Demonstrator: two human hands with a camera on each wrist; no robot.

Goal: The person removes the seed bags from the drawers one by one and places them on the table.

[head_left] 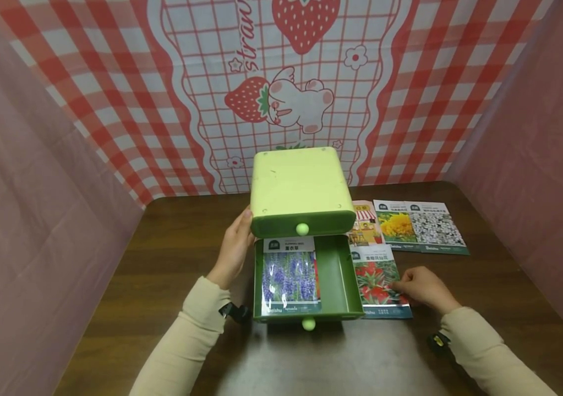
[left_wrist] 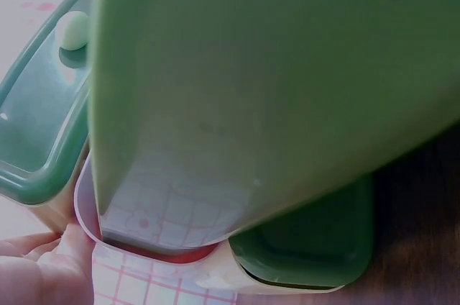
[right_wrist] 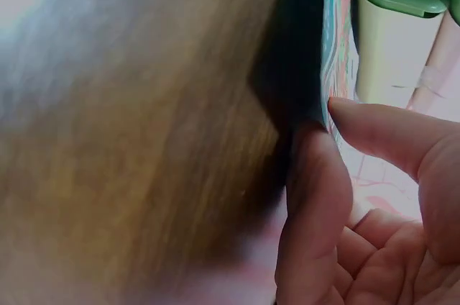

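Note:
A yellow-green two-drawer box (head_left: 301,179) stands at the middle of the table, its lower drawer (head_left: 339,286) pulled out. Inside that drawer lies a seed packet with purple flowers (head_left: 288,278), a red strip of something showing under its right edge. My left hand (head_left: 234,247) rests against the box's left side, thumb near the upper drawer's front corner; part of the fingers is hidden. Right of the drawer, my right hand (head_left: 422,286) pinches the right edge of a seed packet with red flowers (head_left: 374,286) between thumb and fingers. The right wrist view shows this packet (right_wrist: 332,39) edge-on.
Behind the red-flower packet lie a yellow-flower packet (head_left: 396,226), a white-flower packet (head_left: 437,226) and a card with a shop picture (head_left: 364,224). A checked strawberry cloth (head_left: 202,110) hangs at the back, and pink curtains (head_left: 529,165) flank the wooden table (head_left: 162,264).

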